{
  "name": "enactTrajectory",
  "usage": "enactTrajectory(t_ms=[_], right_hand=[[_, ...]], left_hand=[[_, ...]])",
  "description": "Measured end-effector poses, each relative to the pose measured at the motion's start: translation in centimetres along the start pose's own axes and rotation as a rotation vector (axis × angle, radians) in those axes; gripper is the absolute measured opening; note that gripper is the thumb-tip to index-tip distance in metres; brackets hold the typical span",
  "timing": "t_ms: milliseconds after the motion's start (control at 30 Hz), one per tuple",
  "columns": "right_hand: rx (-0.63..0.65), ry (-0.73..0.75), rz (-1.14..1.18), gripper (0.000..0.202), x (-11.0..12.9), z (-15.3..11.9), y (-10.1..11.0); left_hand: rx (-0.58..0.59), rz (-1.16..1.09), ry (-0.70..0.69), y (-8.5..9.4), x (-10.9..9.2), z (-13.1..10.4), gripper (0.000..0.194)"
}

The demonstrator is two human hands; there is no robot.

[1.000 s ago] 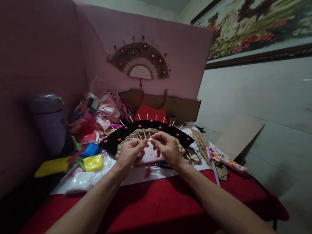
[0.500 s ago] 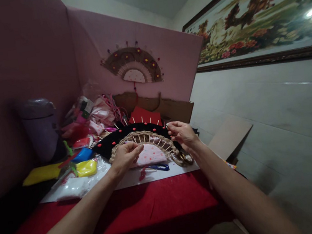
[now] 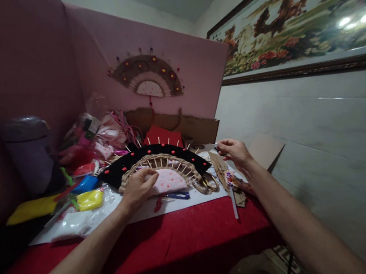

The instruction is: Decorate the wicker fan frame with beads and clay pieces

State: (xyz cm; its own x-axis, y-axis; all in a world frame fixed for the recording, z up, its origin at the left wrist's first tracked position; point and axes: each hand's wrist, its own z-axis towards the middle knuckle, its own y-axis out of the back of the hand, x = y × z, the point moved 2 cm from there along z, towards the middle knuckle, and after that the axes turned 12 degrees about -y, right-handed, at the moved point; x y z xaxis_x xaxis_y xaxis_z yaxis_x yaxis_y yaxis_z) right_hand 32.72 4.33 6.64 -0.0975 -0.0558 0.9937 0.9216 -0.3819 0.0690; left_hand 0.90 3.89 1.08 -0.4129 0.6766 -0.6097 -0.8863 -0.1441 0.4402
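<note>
A fan-shaped craft piece (image 3: 168, 151) lies on white paper, with a black band dotted red, a braided cord arch, thin sticks and a pink spotted half-round. My left hand (image 3: 139, 187) is over its lower left part, thumb and fingers pressed together; anything between them is hidden. Off the fan's right end, my right hand (image 3: 235, 151) is raised, its fingertips pinched at a tiny dark-and-pale spot too small to name. Gold-handled scissors (image 3: 210, 183) lie by the fan's right corner, and a blue tool (image 3: 177, 196) with a red tassel beside it rests in front.
Corrugated cardboard strips (image 3: 219, 168) and a white stick (image 3: 234, 202) lie at the right. Yellow (image 3: 90, 200) and blue packets, a clear bag and pink ribbons (image 3: 111, 135) crowd the left. A similar fan (image 3: 155, 63) hangs on the pink panel. Red cloth (image 3: 181, 223) covers the front.
My right hand has moved right, away from the fan's right end, which now shows along with the cardboard strips and white stick. My left hand stays by the fan. The view has shifted slightly.
</note>
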Motion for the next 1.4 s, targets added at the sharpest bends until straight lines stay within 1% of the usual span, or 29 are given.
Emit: enactTrajectory(t_ms=[100,200,300,367,467,533,633,700,767,833,900,1000,1067,1133,1267,1400], right_hand=[[0.021,-0.008,-0.015,0.019,-0.5,-0.3,-0.2],[0.011,-0.025,-0.025,0.017,-1.6,-0.3,-0.4],[-0.025,-0.030,-0.010,0.014,-2.5,0.2,-0.7],[-0.042,-0.028,0.005,0.014,-2.6,0.6,-1.1],[-0.058,-0.017,0.012,0.012,-2.4,1.2,-2.0],[-0.070,0.000,-0.002,0.007,-2.1,1.6,-2.7],[-0.103,0.026,-0.055,0.002,-1.9,2.3,-3.1],[-0.133,0.031,-0.112,0.002,-2.1,2.9,-3.0],[-0.158,0.027,-0.177,0.005,-2.4,3.7,-2.7],[-0.173,0.023,-0.239,0.008,-2.8,4.4,-2.3],[-0.181,0.028,-0.285,0.008,-3.1,4.8,-2.0],[-0.180,0.043,-0.329,0.006,-3.7,5.1,-1.8],[-0.175,0.055,-0.350,0.007,-4.3,5.0,-1.8],[-0.163,0.065,-0.368,0.007,-5.0,5.0,-1.8],[-0.118,0.074,-0.390,0.008,-6.2,5.1,-1.9],[-0.066,0.100,-0.386,0.009,-6.8,5.4,-1.8]], left_hand=[[0.013,0.013,-0.024,-0.1,-0.1,0.0,0.025],[0.045,0.009,-0.058,-0.3,-0.9,0.3,0.027],[0.121,-0.028,-0.118,-0.9,-2.5,1.0,0.025],[0.207,-0.071,-0.159,-1.6,-3.6,1.6,0.022],[0.318,-0.061,-0.223,-3.2,-5.2,2.2,0.015],[0.355,0.022,-0.285,-4.5,-6.2,2.5,0.012],[0.436,0.196,-0.364,-6.8,-7.4,2.7,0.017],[0.492,0.297,-0.402,-8.4,-8.1,2.7,0.021],[0.513,0.365,-0.446,-9.9,-8.6,2.7,0.023],[0.491,0.414,-0.488,-11.1,-8.7,2.6,0.023],[0.442,0.456,-0.531,-11.9,-8.5,2.4,0.023],[0.371,0.502,-0.618,-12.6,-7.8,1.7,0.020],[0.339,0.516,-0.674,-12.6,-7.3,1.1,0.016],[0.307,0.519,-0.701,-12.5,-6.7,0.7,0.015],[0.242,0.510,-0.681,-12.2,-6.2,0.4,0.017],[0.207,0.504,-0.653,-12.0,-6.1,0.4,0.016]])
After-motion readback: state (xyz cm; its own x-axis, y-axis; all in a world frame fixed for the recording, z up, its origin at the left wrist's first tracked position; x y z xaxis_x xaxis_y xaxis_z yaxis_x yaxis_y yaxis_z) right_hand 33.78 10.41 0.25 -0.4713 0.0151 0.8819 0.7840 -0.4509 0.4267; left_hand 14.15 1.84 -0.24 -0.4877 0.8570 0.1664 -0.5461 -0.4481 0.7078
